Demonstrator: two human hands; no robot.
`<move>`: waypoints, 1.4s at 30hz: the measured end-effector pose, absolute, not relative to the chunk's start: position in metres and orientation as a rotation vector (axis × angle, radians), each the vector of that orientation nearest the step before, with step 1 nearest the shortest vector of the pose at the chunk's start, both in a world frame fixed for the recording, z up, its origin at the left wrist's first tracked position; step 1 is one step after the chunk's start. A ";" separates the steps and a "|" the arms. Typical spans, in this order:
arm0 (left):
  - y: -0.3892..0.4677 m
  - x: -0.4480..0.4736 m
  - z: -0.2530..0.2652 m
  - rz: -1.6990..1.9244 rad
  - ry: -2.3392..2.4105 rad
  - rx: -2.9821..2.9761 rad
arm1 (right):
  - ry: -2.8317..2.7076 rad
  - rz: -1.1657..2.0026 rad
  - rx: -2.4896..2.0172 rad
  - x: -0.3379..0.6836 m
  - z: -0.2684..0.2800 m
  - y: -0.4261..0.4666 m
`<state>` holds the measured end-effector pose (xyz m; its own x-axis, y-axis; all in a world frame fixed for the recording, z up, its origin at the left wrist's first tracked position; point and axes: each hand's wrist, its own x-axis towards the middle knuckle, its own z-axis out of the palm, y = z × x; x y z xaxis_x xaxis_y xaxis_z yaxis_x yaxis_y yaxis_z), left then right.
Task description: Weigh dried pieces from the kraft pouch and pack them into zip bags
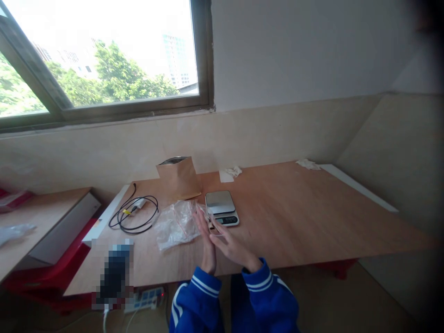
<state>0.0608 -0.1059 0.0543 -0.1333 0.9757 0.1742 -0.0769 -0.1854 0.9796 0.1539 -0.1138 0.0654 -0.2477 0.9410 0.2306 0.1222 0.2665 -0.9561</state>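
My left hand (205, 236) and my right hand (231, 245) come together above the table's front part, palms facing and fingers stretched out. Near their fingertips a bit of clear plastic and a small dark piece show; I cannot tell whether the hands hold them. Just beyond is a white kitchen scale (220, 203) with a steel plate and a dark display, its lower left corner partly covered by the hands. Left of the hands lies a crumpled clear plastic bag (175, 226). An open brown kraft pouch (180, 180) stands upright behind that bag.
On the wooden table (298, 217), a coiled black cable (120, 226) lies at the left, with a blurred-out phone-like device (115, 273) nearer me. Crumpled white material (236, 171) lies by the wall. A power strip (147, 298) is below the table edge; a red stool (62, 263) stands left.
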 end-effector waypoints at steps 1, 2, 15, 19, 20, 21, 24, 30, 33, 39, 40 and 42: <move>-0.106 0.061 0.056 1.488 1.134 1.217 | -1.570 1.119 -0.980 0.156 0.070 -0.114; -0.106 0.060 0.057 1.514 1.129 1.223 | -1.535 1.129 -0.958 0.158 0.074 -0.114; -0.087 0.013 0.047 1.537 1.114 1.134 | -1.306 1.064 -1.023 0.200 0.063 -0.106; -0.098 0.013 0.041 1.421 1.087 1.222 | -1.108 0.937 -1.109 0.198 0.049 -0.103; -0.100 0.015 0.040 1.401 1.099 1.277 | -1.102 0.926 -1.109 0.196 0.047 -0.103; -0.101 0.017 0.038 1.386 1.112 1.343 | -1.109 0.917 -1.108 0.193 0.045 -0.103; -0.100 0.024 0.034 1.372 1.115 1.510 | -1.186 0.912 -1.115 0.186 0.041 -0.102; -0.087 0.019 0.031 1.442 1.136 1.318 | -1.208 0.854 -1.146 0.195 0.033 -0.099; -0.083 0.010 0.030 1.522 1.207 1.226 | -1.224 0.847 -1.160 0.202 0.028 -0.099; -0.081 0.016 0.022 1.550 1.171 0.969 | -1.152 0.820 -1.245 0.200 0.013 -0.099; -0.081 0.018 0.021 1.545 1.165 0.912 | -1.101 0.816 -1.254 0.199 0.011 -0.099; -0.080 0.022 0.021 1.515 1.137 0.852 | -1.001 0.830 -1.248 0.197 0.010 -0.098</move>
<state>0.0217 -0.0800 0.0210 -0.2352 0.9713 -0.0345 -0.3049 -0.0400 0.9515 0.1965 -0.0981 0.0099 0.3598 0.9211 0.1485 0.0246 0.1497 -0.9884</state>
